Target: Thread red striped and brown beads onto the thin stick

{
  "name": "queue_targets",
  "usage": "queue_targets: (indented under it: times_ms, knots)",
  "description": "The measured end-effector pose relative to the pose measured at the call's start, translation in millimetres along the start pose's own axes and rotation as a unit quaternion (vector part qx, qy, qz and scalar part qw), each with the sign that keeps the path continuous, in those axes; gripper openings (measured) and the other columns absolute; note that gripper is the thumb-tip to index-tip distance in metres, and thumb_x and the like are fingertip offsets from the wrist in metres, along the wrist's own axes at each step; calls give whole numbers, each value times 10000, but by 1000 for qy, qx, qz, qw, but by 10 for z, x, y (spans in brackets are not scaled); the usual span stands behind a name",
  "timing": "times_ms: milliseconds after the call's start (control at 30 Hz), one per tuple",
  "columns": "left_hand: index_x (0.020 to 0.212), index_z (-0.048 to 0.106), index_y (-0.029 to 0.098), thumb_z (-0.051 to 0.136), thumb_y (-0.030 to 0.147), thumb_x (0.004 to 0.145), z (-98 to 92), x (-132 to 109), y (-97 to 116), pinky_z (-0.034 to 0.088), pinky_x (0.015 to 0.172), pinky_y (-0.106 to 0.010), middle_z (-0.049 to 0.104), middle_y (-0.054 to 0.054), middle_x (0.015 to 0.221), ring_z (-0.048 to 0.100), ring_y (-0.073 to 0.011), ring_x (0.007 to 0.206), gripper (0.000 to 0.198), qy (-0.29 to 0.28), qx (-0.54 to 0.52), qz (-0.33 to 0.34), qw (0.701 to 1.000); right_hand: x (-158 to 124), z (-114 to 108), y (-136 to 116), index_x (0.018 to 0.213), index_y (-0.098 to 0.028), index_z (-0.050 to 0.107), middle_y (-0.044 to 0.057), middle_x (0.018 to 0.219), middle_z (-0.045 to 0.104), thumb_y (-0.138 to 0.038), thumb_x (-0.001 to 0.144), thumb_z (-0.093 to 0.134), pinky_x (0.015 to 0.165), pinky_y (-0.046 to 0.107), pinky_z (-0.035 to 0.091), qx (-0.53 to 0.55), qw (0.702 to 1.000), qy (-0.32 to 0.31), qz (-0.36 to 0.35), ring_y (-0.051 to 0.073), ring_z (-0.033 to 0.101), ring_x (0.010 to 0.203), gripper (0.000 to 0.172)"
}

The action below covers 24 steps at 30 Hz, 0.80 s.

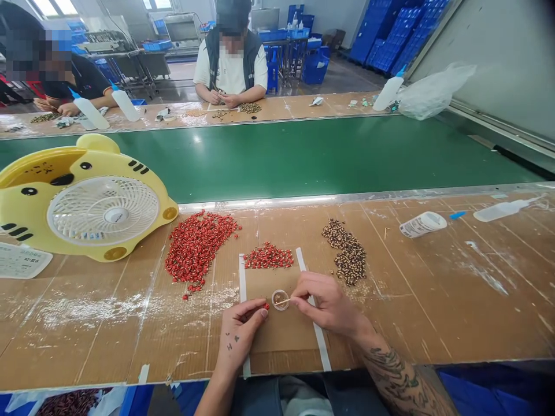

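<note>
Between the two hands, a small round clear cup [280,300] is set on a cardboard sheet [281,332]. A tiny red bead [266,306] is pinched at the fingertips [260,312] of the left hand [240,335], just beside the cup and apart from it. A thin stick [284,301] is held in a narrow pinch by the right hand [325,303], with its tip over the cup. Just above the sheet, a small heap of red beads [269,256] lies between two white tape strips [241,283]. Farther left, a much larger heap of red beads [197,249] is spread on the brown workbench [87,323], and a heap of brown-and-cream beads [347,252] is placed to the right of the sheet. A yellow animal-shaped fan [82,199] is stood at the left of the bench, while a white container [422,224] and a squeeze bottle [503,211] are laid at the right. Beyond the bench, a green conveyor belt [277,162] is seen, with a second bench [286,108] on its far side. Beads and bottles are set out there, and a co-worker [229,63] is seated with both hands close together. Another co-worker [73,86] is seated at the left, and blue crates [390,34] are stacked in the background.
</note>
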State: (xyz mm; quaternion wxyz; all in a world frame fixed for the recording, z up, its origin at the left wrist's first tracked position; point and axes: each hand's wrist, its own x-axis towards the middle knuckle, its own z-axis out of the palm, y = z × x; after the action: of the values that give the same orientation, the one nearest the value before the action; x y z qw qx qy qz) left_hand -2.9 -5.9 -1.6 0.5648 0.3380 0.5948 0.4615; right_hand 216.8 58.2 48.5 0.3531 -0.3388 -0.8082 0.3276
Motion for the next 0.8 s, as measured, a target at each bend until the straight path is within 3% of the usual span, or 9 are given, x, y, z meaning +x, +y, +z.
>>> queue_targets:
  times_ms: [367,800]
  knots:
    - [848,837,161,853,324,676,11,-32,30,563,641,-274,808,-86,753,707,-203,649,237,-16,-10,-5,1000,45,108,-55,769,-186,652,33,693,658,-277,982,550,620,285,430,-8,1000,-13,-7,159,563,646,254]
    - [849,824,152,856,326,677,-1,-21,18,559,656,-277,809,-89,757,711,-201,655,247,-22,-35,-8,999,23,118,-76,699,-181,605,18,642,592,-304,989,530,583,273,385,-43,999,-5,8,147,513,606,323]
